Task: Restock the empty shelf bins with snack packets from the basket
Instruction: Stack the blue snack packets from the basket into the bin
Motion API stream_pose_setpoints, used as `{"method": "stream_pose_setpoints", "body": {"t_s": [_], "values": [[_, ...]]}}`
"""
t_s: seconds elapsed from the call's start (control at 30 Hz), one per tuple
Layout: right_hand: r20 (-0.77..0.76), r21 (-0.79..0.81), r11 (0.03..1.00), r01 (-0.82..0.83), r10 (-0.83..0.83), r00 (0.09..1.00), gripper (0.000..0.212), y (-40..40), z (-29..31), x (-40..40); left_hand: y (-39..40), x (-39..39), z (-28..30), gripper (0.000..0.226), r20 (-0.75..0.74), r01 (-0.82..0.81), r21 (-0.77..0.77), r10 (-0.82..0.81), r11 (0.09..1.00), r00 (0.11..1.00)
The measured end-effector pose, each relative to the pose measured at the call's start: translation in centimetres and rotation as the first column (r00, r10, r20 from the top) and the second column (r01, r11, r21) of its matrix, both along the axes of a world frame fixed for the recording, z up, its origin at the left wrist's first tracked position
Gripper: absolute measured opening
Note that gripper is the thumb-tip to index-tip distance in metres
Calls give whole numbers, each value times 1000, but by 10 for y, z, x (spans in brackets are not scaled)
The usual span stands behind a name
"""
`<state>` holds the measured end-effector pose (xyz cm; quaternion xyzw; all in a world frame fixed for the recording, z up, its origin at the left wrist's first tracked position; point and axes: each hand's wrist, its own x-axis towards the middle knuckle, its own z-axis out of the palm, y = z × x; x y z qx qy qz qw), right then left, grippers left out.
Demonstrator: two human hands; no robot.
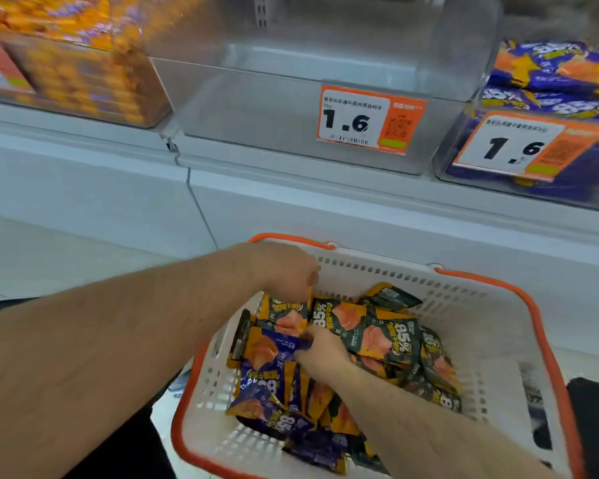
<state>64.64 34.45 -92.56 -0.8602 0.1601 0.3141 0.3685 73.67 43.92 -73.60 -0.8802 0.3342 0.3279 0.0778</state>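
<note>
Both hands reaching into a white basket [491,344] of snack packets below a clear, empty shelf bin [284,108].
A dark-green packet [286,314] is pinched at its top edge by the left hand [284,271]; beside it, a purple packet [274,354] is gripped by the curled right hand [320,352].

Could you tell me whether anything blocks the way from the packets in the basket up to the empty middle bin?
Nothing visible does: the empty bin is open on top, directly above the basket.

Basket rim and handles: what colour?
Orange, on a white basket; head view shows it.
</note>
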Motion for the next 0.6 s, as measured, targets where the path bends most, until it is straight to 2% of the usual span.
{"method": "stream_pose_setpoints", "body": {"t_s": [0.1, 0.2, 0.3, 0.47, 0.6], "values": [[24, -36, 999, 23, -22, 999, 19, 3, -3, 0, 4, 0, -3, 25, -14, -9, -5, 9, 1000, 1000], [7, -4, 1000, 14, -14, 1000, 20, -6, 0, 2, 5, 2, -5, 23, -7, -7, -1, 7, 1000, 1000], [60, -16, 1000, 19, -18, 998, 20, -24, 19, 6, 1, 3, -3, 17, 2, 0, 13, 0, 1000, 1000], [217, -34, 999, 29, -20, 976, 16, -74, 84, 19, -12, 8, 12, 36, -4, -33, -49, 33, 998, 999], [379, 92, 989, 115, -142, 914, 27, -121, 154, 14, -21, 14, 21, 62, -66, -139, -59, 135, 989, 989]]}}
